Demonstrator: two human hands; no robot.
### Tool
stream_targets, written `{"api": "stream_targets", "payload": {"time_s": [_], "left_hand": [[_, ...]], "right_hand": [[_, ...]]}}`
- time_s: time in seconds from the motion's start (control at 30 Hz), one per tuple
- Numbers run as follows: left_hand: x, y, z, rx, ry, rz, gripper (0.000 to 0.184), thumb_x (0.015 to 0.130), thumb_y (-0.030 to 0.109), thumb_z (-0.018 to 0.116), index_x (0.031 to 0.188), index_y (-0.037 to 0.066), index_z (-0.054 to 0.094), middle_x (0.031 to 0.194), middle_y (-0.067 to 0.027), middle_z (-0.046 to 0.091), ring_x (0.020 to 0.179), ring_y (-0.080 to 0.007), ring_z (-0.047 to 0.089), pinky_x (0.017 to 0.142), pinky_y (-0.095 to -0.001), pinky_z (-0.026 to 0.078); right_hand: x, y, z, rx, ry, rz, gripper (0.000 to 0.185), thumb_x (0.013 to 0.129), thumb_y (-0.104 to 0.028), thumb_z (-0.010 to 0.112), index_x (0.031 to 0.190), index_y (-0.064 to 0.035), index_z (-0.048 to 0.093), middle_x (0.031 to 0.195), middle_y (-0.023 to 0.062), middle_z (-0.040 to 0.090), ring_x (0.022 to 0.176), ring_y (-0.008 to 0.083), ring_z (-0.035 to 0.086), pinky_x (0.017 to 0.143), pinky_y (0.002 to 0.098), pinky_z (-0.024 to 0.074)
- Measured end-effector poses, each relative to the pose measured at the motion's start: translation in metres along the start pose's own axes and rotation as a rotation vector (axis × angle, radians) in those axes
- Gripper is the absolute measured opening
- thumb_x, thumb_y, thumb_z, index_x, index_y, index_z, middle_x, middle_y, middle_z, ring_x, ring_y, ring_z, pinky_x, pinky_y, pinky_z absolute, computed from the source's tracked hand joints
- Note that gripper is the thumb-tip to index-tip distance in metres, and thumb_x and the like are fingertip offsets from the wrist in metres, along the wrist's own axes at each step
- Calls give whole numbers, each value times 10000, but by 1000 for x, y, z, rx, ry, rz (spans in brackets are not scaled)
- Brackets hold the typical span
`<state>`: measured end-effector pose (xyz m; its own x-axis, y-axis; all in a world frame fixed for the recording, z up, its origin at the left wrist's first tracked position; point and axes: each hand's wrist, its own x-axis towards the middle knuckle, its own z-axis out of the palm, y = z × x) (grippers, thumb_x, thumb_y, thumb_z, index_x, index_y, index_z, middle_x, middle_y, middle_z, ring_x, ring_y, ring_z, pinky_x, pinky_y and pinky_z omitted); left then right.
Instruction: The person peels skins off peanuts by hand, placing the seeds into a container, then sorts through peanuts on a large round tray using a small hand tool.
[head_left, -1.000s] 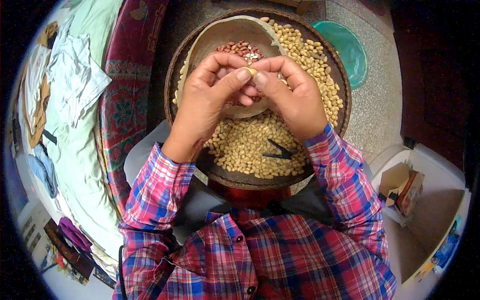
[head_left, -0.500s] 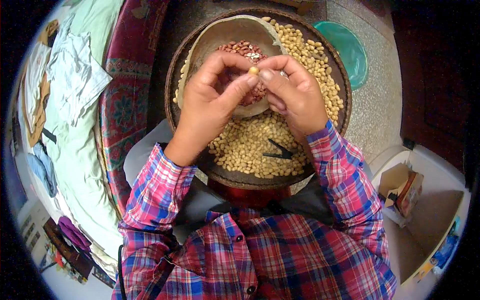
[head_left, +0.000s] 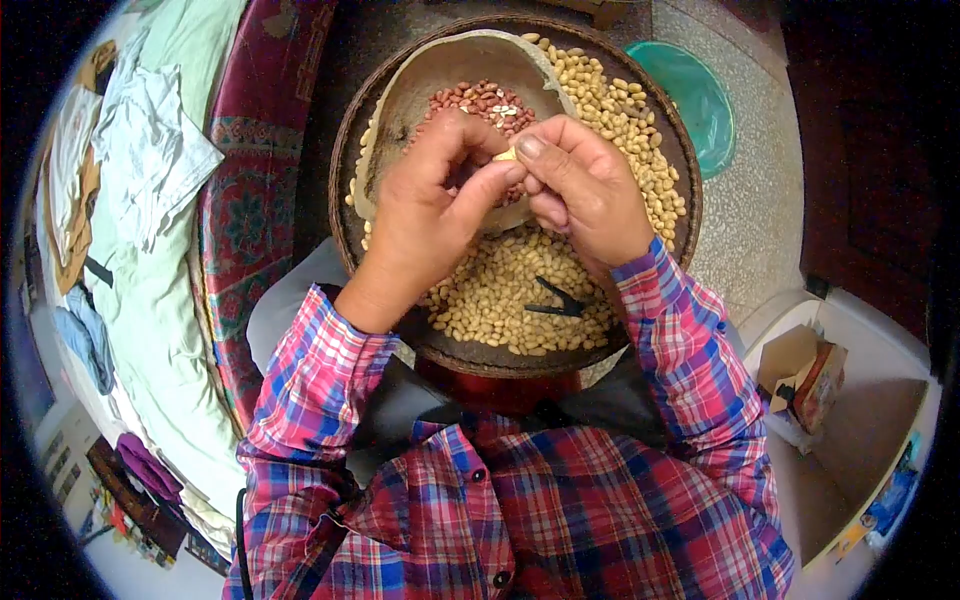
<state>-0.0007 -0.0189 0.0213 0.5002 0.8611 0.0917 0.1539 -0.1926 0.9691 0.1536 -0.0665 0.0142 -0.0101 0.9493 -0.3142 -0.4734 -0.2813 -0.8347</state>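
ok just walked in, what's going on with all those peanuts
Someone in a plaid shirt is working on a single peanut, pinched between the fingertips of the left hand and the right hand. Just beneath is a bowl with reddish shelled kernels in it. The bowl sits on a round tray, where unshelled peanuts are spread beside it. A black tool-like object lies on the nearer peanuts; exactly what it is, I can't tell.

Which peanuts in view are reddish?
The shelled peanuts in the bowl; the unshelled peanuts on the round tray around it are pale tan.
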Motion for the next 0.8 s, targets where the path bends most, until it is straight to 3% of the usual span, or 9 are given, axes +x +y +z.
{"api": "stream_targets", "payload": {"time_s": [0.17, 0.8], "left_hand": [[1, 1, -4, -287, -80, -120, 104, 868, 40, 630, 926, 30, 545, 815, -11, 608, 711, -55, 559, 623, -204, 468], [0, -4, 8, 49, 4, 193, 112, 834, 17, 649, 927, 25, 587, 822, -59, 612, 764, -129, 592, 686, -247, 468]], "right_hand": [[-2, -2, 3, 31, -1, 11, 164, 942, -205, 541, 935, -45, 507, 670, -12, 502, 472, 19, 367, 398, 172, 273], [-11, -5, 11, 384, 110, 129, 114, 936, -173, 521, 910, -63, 509, 676, -30, 435, 460, 30, 359, 386, 189, 276]]}}
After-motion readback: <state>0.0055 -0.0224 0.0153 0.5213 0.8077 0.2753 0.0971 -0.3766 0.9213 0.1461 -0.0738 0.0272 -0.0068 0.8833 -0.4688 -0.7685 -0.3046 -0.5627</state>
